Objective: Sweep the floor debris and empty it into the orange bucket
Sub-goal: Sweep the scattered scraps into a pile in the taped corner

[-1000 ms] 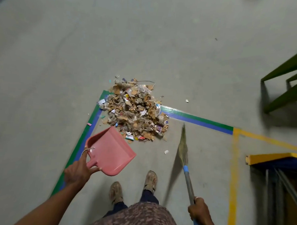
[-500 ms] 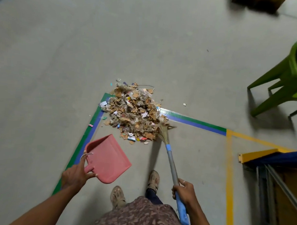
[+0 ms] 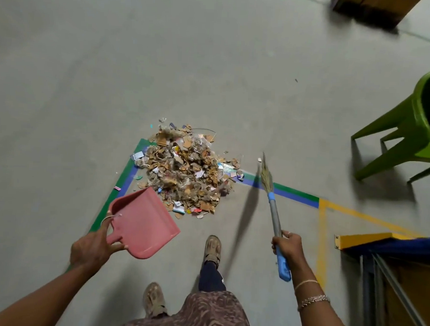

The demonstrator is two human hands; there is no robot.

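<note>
A heap of floor debris (image 3: 187, 170), mostly brown scraps and bits of paper, lies on the grey floor over the corner of a green and blue tape line. My left hand (image 3: 92, 250) grips the handle of a pink dustpan (image 3: 143, 222), held just below and left of the heap with its open mouth toward it. My right hand (image 3: 288, 245) holds a broom (image 3: 273, 209) by its grey shaft above the blue grip. Its bristle tip (image 3: 266, 173) sits to the right of the heap, apart from it. No orange bucket is in sight.
A green plastic stool (image 3: 412, 137) stands at the right. A yellow and blue rack corner (image 3: 368, 241) with metal legs is at the lower right. A dark box (image 3: 371, 9) sits at the top right. My two feet (image 3: 212, 247) stand just below the heap.
The broom swung in against the heap's right edge, then back out to the right. The dustpan has moved closer to the heap. The view has shifted forward.
</note>
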